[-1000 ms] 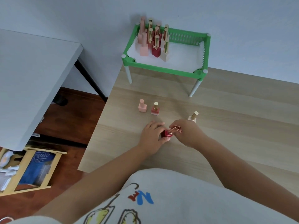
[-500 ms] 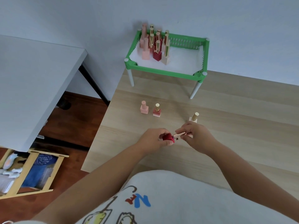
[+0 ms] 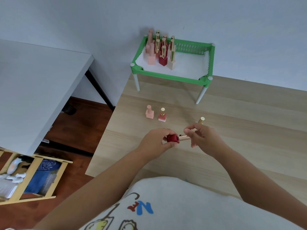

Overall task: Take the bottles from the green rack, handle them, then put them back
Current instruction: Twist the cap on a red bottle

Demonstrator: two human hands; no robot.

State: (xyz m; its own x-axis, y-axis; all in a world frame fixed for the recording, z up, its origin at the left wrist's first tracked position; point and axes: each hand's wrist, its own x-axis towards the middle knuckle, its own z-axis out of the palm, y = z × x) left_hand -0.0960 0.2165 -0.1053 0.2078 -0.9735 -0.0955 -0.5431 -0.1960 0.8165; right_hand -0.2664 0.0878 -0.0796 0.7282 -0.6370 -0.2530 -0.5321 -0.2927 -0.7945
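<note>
A dark red bottle (image 3: pixel 172 138) lies sideways above the wooden table, its body gripped by my left hand (image 3: pixel 154 143). My right hand (image 3: pixel 201 137) pinches its rose-gold cap (image 3: pixel 184 138). A pale pink bottle (image 3: pixel 149 112) and a pink bottle with a gold cap (image 3: pixel 162 115) stand upright on the table beyond my hands. A third bottle's gold cap (image 3: pixel 201 120) shows behind my right hand. The green rack (image 3: pixel 167 76) stands at the back on white legs, with several bottles (image 3: pixel 162 48) clustered in its far left corner.
The light wooden table (image 3: pixel 240 130) ends at its left edge near my left arm. A grey table (image 3: pixel 36 83) stands lower left, with a wooden crate (image 3: pixel 33 176) of items on the dark floor. A pale wall runs behind the rack.
The camera has tilted, shifting the scene downward. My hands have lifted the red bottle off the table and turned it sideways, my right hand working along the cap.
</note>
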